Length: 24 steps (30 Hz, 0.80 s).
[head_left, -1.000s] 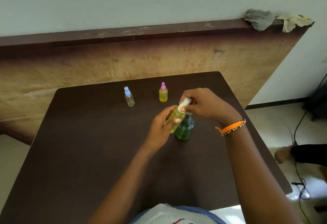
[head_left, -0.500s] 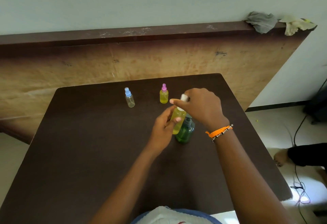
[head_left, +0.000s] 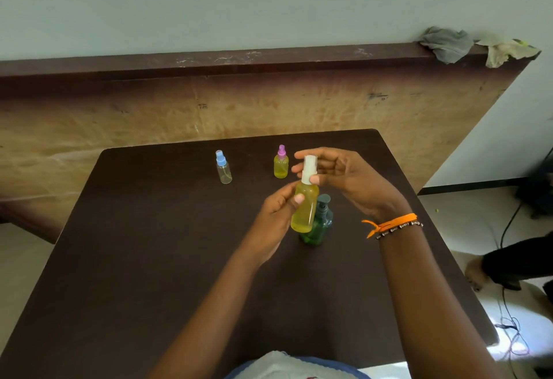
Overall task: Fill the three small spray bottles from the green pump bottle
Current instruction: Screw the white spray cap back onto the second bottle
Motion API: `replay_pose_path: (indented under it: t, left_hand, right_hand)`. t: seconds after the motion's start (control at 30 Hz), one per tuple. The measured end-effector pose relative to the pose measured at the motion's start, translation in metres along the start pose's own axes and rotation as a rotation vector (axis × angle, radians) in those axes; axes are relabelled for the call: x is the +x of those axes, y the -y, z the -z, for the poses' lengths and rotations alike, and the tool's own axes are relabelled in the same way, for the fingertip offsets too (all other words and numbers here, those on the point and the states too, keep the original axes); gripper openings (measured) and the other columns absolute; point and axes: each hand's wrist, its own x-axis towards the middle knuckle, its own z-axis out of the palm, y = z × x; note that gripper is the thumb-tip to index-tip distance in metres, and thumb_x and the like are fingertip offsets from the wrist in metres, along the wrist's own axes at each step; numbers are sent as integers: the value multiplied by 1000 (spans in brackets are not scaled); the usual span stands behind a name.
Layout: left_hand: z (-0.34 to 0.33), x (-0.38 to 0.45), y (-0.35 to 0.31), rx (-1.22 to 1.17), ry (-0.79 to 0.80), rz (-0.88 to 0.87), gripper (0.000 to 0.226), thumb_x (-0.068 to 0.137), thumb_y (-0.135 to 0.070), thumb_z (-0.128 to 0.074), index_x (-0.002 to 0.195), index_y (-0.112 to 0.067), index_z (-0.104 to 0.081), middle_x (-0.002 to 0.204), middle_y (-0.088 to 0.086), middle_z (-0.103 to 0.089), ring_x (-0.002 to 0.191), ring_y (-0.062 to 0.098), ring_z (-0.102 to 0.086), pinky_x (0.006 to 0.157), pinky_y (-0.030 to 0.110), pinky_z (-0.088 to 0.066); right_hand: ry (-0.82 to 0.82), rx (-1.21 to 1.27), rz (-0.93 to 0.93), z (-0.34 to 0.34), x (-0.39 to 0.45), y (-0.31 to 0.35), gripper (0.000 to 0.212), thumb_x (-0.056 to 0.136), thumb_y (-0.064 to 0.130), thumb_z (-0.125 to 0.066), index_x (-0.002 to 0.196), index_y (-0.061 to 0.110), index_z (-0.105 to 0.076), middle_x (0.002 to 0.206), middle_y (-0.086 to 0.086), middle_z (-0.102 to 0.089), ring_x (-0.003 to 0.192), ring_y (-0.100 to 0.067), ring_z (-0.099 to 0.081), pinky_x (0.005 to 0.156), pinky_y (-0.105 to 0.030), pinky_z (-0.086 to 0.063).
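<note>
My left hand (head_left: 276,214) grips a spray bottle full of yellow liquid (head_left: 305,206) by its body, held upright above the table. My right hand (head_left: 344,178) pinches the bottle's white spray cap (head_left: 309,169) between thumb and fingers. Just behind and below the held bottle stands the green pump bottle (head_left: 318,226) on the dark table (head_left: 149,259), partly hidden. Farther back stand a pink-capped small bottle with yellow liquid (head_left: 281,163) and a blue-capped small bottle that looks clear (head_left: 223,167).
A wooden panel with a dark ledge (head_left: 209,61) rises behind the table. Two crumpled cloths (head_left: 446,43) lie on the ledge's right end. Cables (head_left: 508,327) and another person's foot (head_left: 478,274) are on the floor to the right.
The held bottle has come more upright and slightly higher. My right hand has shifted from covering the cap to pinching it from the right side, fingers spread.
</note>
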Motion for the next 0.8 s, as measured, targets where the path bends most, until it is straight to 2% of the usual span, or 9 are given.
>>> replay_pose_path:
  t: [0.2, 0.3, 0.4, 0.47, 0.53, 0.6, 0.67, 0.73, 0.8]
  left_hand:
    - [-5, 2, 1, 65, -84, -79, 33, 84, -21, -53, 117, -19, -57, 114, -1, -65, 109, 10, -60, 92, 24, -47]
    - [-6, 2, -1, 85, -100, -114, 30, 85, -21, -52, 114, -22, -58, 109, -5, -67, 107, 8, -61, 89, 22, -48]
    - [-3, 2, -4, 60, -60, -79, 33, 87, -24, -50, 119, -19, -57, 113, -1, -66, 110, 12, -60, 92, 26, -48]
    - [0, 1, -7, -26, -18, -21, 33, 86, -25, -49, 117, -17, -58, 105, -4, -68, 102, 10, -62, 88, 25, -50]
    - [0, -1, -11, -126, 32, 39, 28, 88, -26, -50, 111, -14, -60, 95, -5, -71, 88, 7, -65, 77, 22, -53]
    - [0, -2, -12, -201, 89, 89, 27, 87, -32, -59, 105, -14, -66, 94, -1, -72, 81, 10, -67, 73, 24, -55]
    - [2, -3, -13, -257, 145, 99, 41, 73, -43, -68, 101, -13, -69, 96, 4, -72, 82, 13, -68, 76, 27, -56]
    - [3, -3, -17, -268, 134, 89, 47, 68, -44, -71, 103, -13, -68, 95, 2, -72, 82, 13, -68, 76, 27, -56]
    - [2, -3, -18, -195, 42, 71, 35, 75, -34, -63, 105, -15, -63, 90, -2, -72, 81, 9, -67, 74, 23, -55]
  right_hand:
    - [-322, -70, -29, -18, 6, -5, 31, 70, -5, -81, 86, 15, -63, 79, 0, -64, 64, -1, -60, 63, -15, -51]
    - [-463, -158, -66, -28, 9, -11, 35, 69, 8, -87, 81, 19, -56, 73, 5, -55, 62, -3, -51, 56, -13, -45]
    - [-356, -72, -39, -25, 8, -10, 22, 83, 12, -75, 99, 20, -62, 96, -3, -66, 84, -9, -63, 75, -21, -53]
    - [-143, 144, -14, -14, 5, -10, 30, 95, 8, -58, 124, 14, -58, 124, -11, -65, 114, -15, -64, 93, -28, -53]
    - [54, 297, -14, -4, 4, -12, 41, 94, 10, -57, 135, 8, -51, 133, -14, -62, 126, -22, -59, 98, -32, -53]
    - [130, 387, -19, 1, 5, -15, 52, 84, 22, -73, 132, 9, -56, 124, -11, -69, 120, -22, -63, 94, -31, -55]
    - [92, 407, -47, -2, 7, -16, 63, 67, 34, -86, 122, 11, -63, 108, -6, -75, 106, -16, -70, 85, -29, -56]
    - [-9, 394, -61, -7, 9, -16, 61, 59, 31, -86, 113, 10, -66, 95, -2, -77, 93, -12, -73, 77, -25, -57]
    - [-114, 370, -62, -12, 10, -13, 46, 63, 18, -79, 107, 8, -67, 86, 0, -78, 83, -8, -73, 71, -20, -57]
